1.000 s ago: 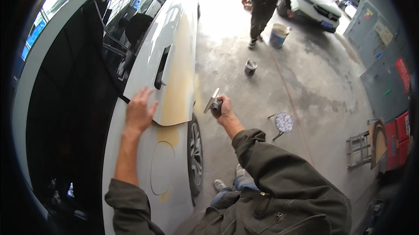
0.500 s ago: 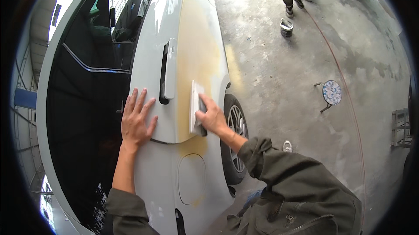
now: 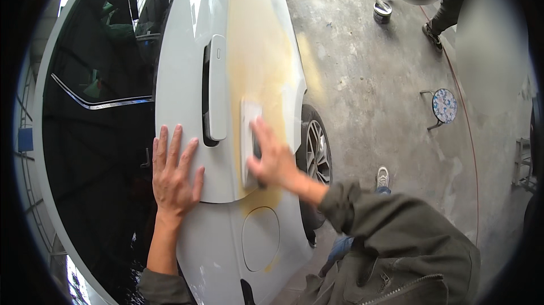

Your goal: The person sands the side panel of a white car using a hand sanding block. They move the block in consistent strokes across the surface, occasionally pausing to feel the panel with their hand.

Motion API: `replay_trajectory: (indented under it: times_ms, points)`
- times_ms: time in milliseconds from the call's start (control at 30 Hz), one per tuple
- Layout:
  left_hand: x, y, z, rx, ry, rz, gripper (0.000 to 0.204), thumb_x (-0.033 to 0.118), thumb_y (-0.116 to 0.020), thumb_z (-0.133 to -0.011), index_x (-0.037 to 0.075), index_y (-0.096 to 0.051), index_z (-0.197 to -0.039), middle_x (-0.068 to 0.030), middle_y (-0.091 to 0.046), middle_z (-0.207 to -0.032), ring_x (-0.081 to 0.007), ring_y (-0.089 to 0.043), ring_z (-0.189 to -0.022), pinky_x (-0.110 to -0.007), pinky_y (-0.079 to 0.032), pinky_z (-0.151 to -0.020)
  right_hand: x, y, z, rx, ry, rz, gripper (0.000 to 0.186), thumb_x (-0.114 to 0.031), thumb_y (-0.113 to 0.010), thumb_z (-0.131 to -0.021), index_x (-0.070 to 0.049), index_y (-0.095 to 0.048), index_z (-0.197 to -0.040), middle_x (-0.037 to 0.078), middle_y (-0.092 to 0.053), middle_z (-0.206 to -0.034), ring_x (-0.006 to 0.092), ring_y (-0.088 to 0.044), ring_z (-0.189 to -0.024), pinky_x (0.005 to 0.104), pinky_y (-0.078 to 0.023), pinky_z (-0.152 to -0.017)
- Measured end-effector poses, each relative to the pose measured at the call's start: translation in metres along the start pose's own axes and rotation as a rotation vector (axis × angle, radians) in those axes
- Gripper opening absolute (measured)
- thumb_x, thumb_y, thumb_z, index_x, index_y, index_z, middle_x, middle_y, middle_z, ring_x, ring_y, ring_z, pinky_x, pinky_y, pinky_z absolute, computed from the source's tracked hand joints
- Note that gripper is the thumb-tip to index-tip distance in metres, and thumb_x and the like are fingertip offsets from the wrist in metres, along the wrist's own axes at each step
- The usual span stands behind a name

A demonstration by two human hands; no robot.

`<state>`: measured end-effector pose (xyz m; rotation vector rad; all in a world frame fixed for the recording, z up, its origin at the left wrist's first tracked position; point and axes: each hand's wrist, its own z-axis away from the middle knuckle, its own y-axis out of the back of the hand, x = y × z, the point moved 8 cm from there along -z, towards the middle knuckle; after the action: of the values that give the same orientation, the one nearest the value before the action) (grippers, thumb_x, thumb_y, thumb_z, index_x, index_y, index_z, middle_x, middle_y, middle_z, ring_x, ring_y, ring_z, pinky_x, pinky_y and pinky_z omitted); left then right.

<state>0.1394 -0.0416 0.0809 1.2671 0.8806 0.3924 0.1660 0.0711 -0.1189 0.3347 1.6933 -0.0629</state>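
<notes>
While the left hand (image 3: pixel 174 186) lies spread on the pale car (image 3: pixel 184 87), seemingly for balance, the right hand (image 3: pixel 275 162) grips a flat block (image 3: pixel 248 118) against the yellowish patch (image 3: pixel 260 67), perhaps for even contact.

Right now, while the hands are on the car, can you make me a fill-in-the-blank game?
The block is in the person's ____ (left or right) hand.
The stool is ____ (round or square) on top.
The other hand touches the ____ (car or stool).

Missing words: right; round; car.
</notes>
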Motion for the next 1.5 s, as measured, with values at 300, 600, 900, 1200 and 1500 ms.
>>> replay_trajectory:
  times_ms: [300, 600, 900, 1200, 1500]
  points:
    - [-0.002, 0.006, -0.002, 0.013, 0.005, 0.006, 0.053, 0.016, -0.067, -0.082, 0.008, -0.063, -0.134, -0.0177, -0.04, -0.159, -0.0412, -0.027, -0.151, -0.053, -0.021, -0.124, 0.046, 0.006, -0.09, -0.069, -0.116, 0.071, 0.07, -0.022, -0.059, -0.082, -0.006, -0.043, -0.148, 0.025, -0.045, -0.151, 0.0463, -0.062, -0.113, 0.0521, -0.052, -0.098]
    - [-0.004, 0.003, 0.007, -0.004, 0.028, -0.004, 0.052, 0.015, -0.065, -0.081, 0.006, -0.064, -0.132, -0.0185, -0.04, -0.159, -0.0404, -0.025, -0.152, -0.053, -0.02, -0.124, -0.016, -0.005, 0.017, -0.188, -0.121, -0.032, 0.075, -0.024, -0.061, -0.081, -0.005, -0.04, -0.15, 0.025, -0.041, -0.153, 0.0451, -0.061, -0.118, 0.0504, -0.052, -0.1]
    - [0.002, -0.001, -0.009, 0.012, -0.007, -0.006, 0.052, 0.012, -0.063, -0.081, 0.004, -0.064, -0.132, -0.0206, -0.04, -0.158, -0.0424, -0.026, -0.151, -0.053, -0.02, -0.124, 0.093, 0.001, -0.06, -0.061, -0.291, 0.115, 0.076, -0.03, -0.062, -0.083, -0.005, -0.039, -0.151, 0.027, -0.036, -0.157, 0.0444, -0.057, -0.125, 0.0496, -0.05, -0.102]
    - [0.0, 0.001, -0.003, -0.017, -0.004, -0.019, 0.053, 0.013, -0.061, -0.081, 0.003, -0.062, -0.134, -0.0206, -0.04, -0.159, -0.0431, -0.026, -0.152, -0.053, -0.019, -0.124, 0.084, 0.006, -0.083, -0.103, -0.148, 0.095, 0.07, -0.027, -0.061, -0.083, -0.006, -0.043, -0.147, 0.023, -0.042, -0.152, 0.045, -0.06, -0.117, 0.0508, -0.052, -0.098]
    - [-0.003, -0.001, 0.003, -0.032, -0.001, 0.01, 0.054, 0.011, -0.063, -0.08, 0.003, -0.062, -0.133, -0.0216, -0.04, -0.158, -0.0446, -0.026, -0.151, -0.054, -0.02, -0.124, -0.003, -0.001, -0.001, -0.108, -0.02, -0.032, 0.077, -0.025, -0.061, -0.076, -0.004, -0.044, -0.148, 0.028, -0.044, -0.15, 0.0479, -0.062, -0.115, 0.0505, -0.056, -0.091]
